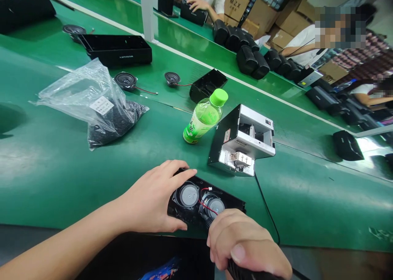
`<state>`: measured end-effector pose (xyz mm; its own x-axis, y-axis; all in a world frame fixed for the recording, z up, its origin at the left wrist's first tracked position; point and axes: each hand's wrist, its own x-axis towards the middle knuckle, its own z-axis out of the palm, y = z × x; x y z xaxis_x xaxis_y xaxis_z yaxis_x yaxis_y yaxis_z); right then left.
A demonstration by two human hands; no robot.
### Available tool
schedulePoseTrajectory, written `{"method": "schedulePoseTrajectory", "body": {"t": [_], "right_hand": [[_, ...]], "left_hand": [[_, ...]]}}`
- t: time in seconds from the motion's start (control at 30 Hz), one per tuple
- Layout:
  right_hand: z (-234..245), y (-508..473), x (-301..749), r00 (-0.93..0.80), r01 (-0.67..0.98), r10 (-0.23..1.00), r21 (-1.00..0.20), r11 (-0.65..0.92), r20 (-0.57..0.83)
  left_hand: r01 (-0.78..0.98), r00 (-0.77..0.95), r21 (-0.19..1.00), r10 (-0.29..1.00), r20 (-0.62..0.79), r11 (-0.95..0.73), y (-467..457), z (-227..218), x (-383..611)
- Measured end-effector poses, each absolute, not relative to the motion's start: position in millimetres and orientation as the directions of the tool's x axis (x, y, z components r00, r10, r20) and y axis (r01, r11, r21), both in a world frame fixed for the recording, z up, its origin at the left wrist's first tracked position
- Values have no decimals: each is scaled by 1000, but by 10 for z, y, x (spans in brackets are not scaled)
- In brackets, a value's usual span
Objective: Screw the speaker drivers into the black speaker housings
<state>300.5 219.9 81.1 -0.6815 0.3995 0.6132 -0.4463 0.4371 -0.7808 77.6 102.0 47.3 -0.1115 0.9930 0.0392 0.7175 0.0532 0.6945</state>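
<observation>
Near the front edge of the bench lies a black speaker housing (pixel 229 196), its open inside facing up. Two round speaker drivers (pixel 188 195) with grey magnets sit in it, and a red wire with a white plug runs between them. My left hand (pixel 156 194) is closed around the housing's left end, thumb on the near side and fingers on the far side. Wrapped in my right hand (pixel 245 243) is a black power screwdriver (pixel 238 269). Its nose points down at the near side of the right driver; the tip is hidden.
Beyond the housing stand a silver-and-black screw feeder (pixel 245 136) and a green-capped bottle (pixel 202 118). A clear bag (pixel 113 120) of small black parts lies left. Farther back are loose speakers (pixel 125 80), empty housings (pixel 119 53) and co-workers at a second bench. A black cable (pixel 266 206) hangs right.
</observation>
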Motion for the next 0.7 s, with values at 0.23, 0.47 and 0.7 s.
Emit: {"method": "schedulePoseTrajectory", "body": {"t": [0.23,0.47,0.7], "right_hand": [[803,2128,2999,-636,-401,493,-800,447,594],[790,2048,2995,-576,-399,530,-780,481,622],[1090,2186,3065,-728,-211,520,-868,450,447]], "left_hand": [[716,-109,697,991,78,23,1025,431,776],[715,-103,699,991,84,15,1023,433,775],[667,-95,744,995,43,32,1042,497,785]]}}
